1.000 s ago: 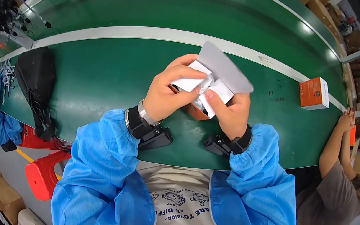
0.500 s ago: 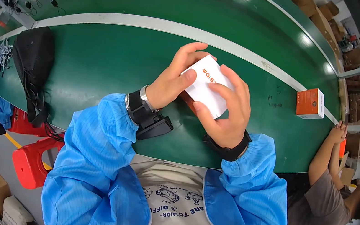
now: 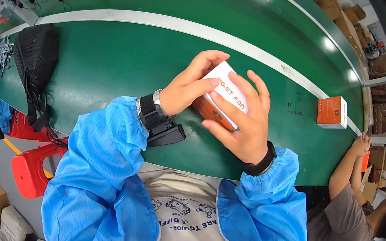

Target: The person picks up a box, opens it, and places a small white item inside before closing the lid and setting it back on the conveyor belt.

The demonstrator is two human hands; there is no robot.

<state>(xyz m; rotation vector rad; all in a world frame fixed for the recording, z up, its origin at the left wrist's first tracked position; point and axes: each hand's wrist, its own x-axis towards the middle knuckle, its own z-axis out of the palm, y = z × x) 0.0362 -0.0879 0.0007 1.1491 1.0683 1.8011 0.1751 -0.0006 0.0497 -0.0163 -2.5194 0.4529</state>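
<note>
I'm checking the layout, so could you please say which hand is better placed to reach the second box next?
Probably the right hand: the second box stands on that side, nearer to it than to the left hand, though both are on the held box.

The one view comes from a fisheye camera on the wearer's head, facing steeply down and forward, with the shirt front (image 3: 181, 239) at the lower edge and the green counter (image 3: 126, 69) across the centre. It sits close enough that the left hand (image 3: 185, 87) and right hand (image 3: 248, 123) show large mid-frame.
</note>
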